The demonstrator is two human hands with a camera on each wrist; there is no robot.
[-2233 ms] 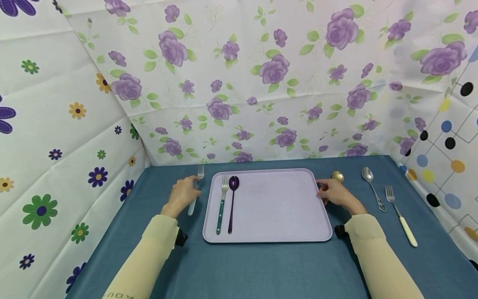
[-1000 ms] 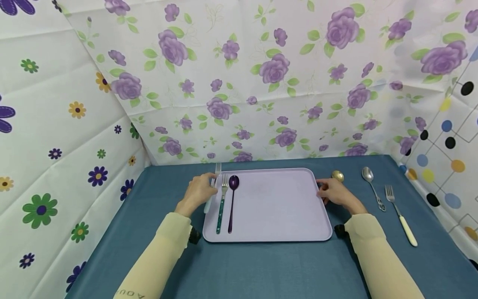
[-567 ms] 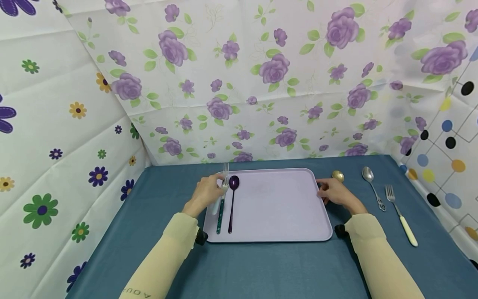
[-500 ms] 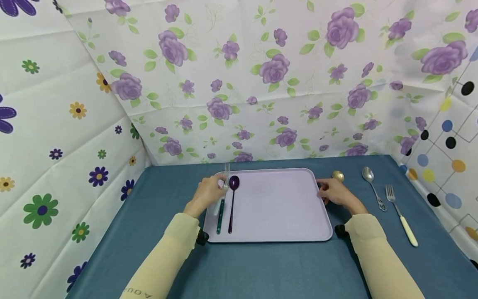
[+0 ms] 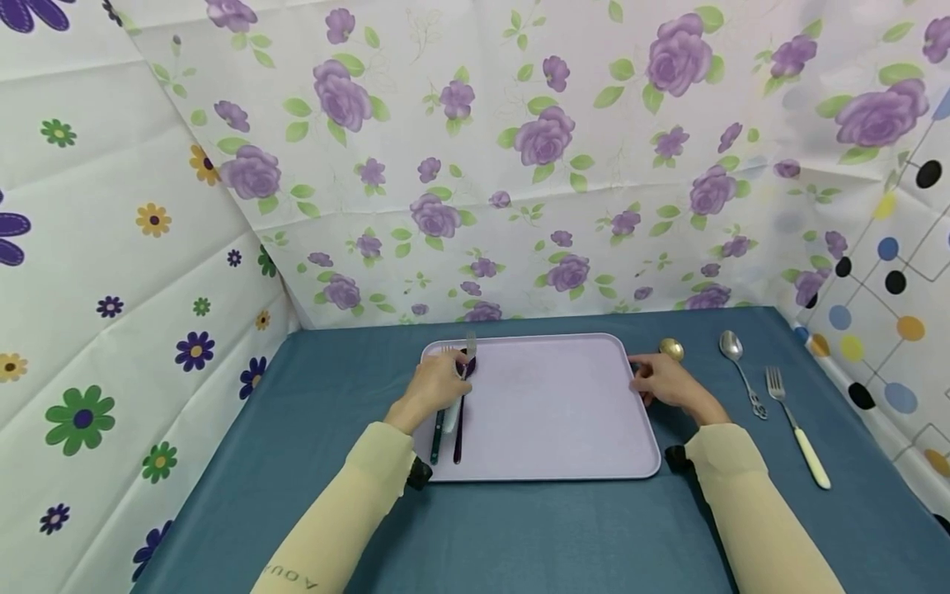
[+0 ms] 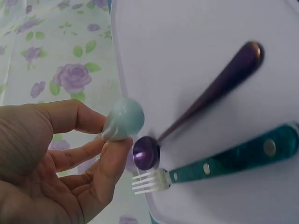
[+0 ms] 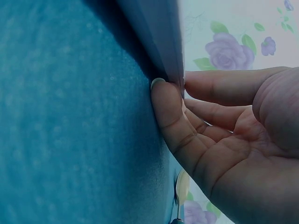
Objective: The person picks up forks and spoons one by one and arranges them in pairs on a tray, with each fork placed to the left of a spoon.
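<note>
My left hand [image 5: 435,386] pinches a fork with a pale mint handle [image 6: 125,117] between thumb and fingers, over the left part of the lavender tray [image 5: 564,412]. In the left wrist view that handle points end-on at the camera. Beneath the hand, a green-handled fork [image 6: 233,157] and a dark purple spoon [image 6: 210,99] lie side by side on the tray; in the head view the hand partly covers both. At the tray's right side, my right hand [image 5: 668,384] pinches the rim, thumb and finger on either side of the edge [image 7: 175,51].
Right of the tray, on the blue tablecloth [image 5: 549,536], lie a gold spoon [image 5: 671,350], a silver spoon [image 5: 731,346] with an ornate handle and a fork with a cream handle [image 5: 811,458]. Flowered cloth [image 5: 519,206] hangs behind and at both sides.
My left hand has carried the mint-handled fork rightward, from the tablecloth left of the tray to above the green fork and purple spoon. The right hand stays at the tray's edge.
</note>
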